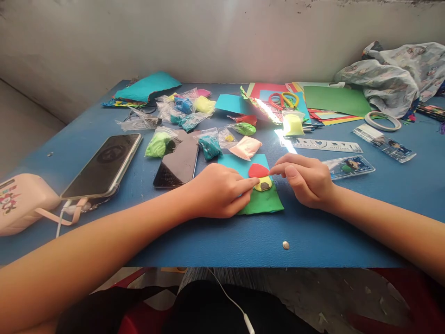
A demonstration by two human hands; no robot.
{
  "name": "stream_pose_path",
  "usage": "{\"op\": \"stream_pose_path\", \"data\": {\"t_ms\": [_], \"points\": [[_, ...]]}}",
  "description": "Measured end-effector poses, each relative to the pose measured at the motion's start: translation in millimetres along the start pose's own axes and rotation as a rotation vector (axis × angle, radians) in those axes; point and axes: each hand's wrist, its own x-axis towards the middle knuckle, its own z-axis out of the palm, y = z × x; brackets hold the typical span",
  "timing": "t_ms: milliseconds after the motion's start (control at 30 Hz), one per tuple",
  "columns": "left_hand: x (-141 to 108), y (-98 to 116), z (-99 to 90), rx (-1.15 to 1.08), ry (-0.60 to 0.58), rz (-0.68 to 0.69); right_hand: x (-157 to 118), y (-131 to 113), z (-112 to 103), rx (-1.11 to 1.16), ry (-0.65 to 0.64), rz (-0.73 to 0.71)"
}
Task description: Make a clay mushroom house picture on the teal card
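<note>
Here, both hands meet over the blue card [243,164], left hand [217,190] steadying it while right hand [308,178] fingertips pinch the red clay piece [257,171] above the yellow clay [263,184].

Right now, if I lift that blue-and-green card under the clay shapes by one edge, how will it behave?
The card looks thin and lies flat, so it would probably bend. The red clay piece and yellow clay piece sit on it and may weigh it down. Both the left hand and right hand touch them, so they seem soft.
</note>
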Motion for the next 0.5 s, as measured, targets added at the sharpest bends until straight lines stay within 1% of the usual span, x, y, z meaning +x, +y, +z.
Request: {"op": "stream_pose_path", "data": {"t_ms": [133, 267, 400, 500], "points": [[-0.6, 0.4, -0.1, 0.018, -0.021, -0.012, -2.6, 0.6, 1.1, 0.002, 0.028, -0.020], [-0.5, 1.5, -0.7, 0.055, -0.014, -0.006, -1.4, 0.4, 2.1, 0.002, 0.043, -0.054], [-0.4, 1.4, -0.6, 0.072, -0.030, -0.005, 0.8, 0.0, 1.7, 0.024, -0.004, -0.144], [-0.9, 0.7, -0.1, 0.073, -0.035, -0.003, 1.4, -1.1, 0.9, -0.001, -0.024, -0.181]]}}
